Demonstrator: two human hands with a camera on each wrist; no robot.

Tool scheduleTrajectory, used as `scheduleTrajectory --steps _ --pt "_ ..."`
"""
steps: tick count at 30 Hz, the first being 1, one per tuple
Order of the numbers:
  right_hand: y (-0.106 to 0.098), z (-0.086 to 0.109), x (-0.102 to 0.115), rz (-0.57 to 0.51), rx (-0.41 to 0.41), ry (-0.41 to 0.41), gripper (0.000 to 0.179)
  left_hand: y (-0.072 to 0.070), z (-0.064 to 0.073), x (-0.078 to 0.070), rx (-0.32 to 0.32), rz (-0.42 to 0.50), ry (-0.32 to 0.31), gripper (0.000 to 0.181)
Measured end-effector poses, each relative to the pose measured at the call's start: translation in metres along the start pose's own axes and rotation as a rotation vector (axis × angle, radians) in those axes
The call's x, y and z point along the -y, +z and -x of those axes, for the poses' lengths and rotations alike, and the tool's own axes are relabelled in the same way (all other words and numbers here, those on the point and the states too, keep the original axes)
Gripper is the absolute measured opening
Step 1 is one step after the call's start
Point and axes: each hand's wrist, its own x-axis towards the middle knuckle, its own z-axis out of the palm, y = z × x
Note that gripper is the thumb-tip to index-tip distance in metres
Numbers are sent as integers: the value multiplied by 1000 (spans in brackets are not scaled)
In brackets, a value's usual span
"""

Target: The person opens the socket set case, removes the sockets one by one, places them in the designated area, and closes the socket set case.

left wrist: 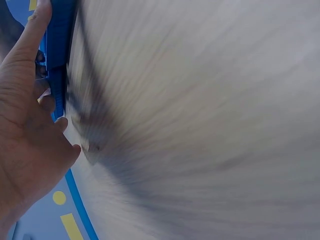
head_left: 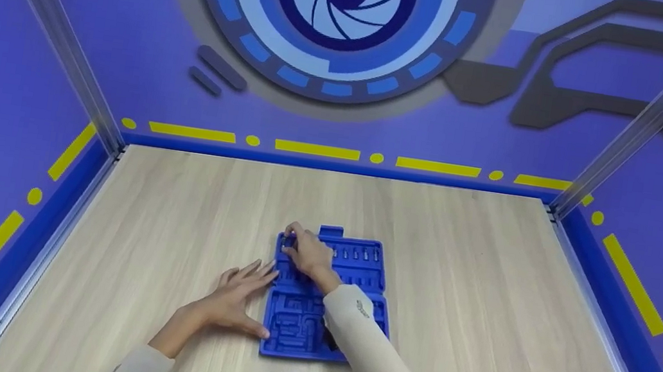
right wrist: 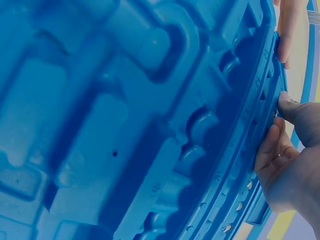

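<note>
An opened blue plastic tool case [head_left: 285, 351] lies on the table with its moulded slots facing up. My right hand [head_left: 310, 254] reaches over its far half, thumb and forefinger bent at the far left corner slot; I cannot tell whether they pinch a small piece there. A small metal bit [head_left: 366, 254] stands in the far row with several others like it. Along the case's left side, my left hand [head_left: 234, 302] is spread, its thumb at the near half's edge and fingers at the far half's. In the right wrist view, the right hand [right wrist: 290, 167] curls at the case's far rim.
The wood-grain table [head_left: 482, 311] extends around the case on all sides. Blue-purple panels [head_left: 110, 51] with yellow markings enclose it at the back and both sides. The right sleeve [head_left: 379, 355] covers part of the case's near half.
</note>
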Motion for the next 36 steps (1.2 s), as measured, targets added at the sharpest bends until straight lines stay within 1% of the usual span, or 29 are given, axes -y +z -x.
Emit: scheduleTrajectory --steps 5,11,13,16,20,27,31,33,35,36 --pt "2 -1 1 -31 -20 0 19 -2 -2 -1 16 12 1 119" --pt "4 -2 4 -51 -23 25 18 -3 -1 -1 21 -29 -10 121" --pt "5 -1 4 -48 -20 32 20 -3 -1 -2 23 -33 -15 121" --pt "7 1 4 -21 -11 47 27 -3 0 -3 26 -30 -20 120" --pt "8 4 4 -3 -24 55 32 -2 1 -4 24 -25 -26 120" --pt "8 7 1 -132 -64 54 20 -2 2 -5 20 -19 -28 120" --pt "7 10 -2 -183 -106 46 18 -2 1 -6 24 -16 -22 120" --pt "5 11 -4 -223 -125 30 20 -2 0 -6 26 -16 -19 120" --pt "1 10 -8 -306 -155 -24 20 -3 -2 -6 23 -16 -13 120" --pt "-3 9 -10 -365 -151 -42 21 -3 -4 -6 22 -19 -11 120"
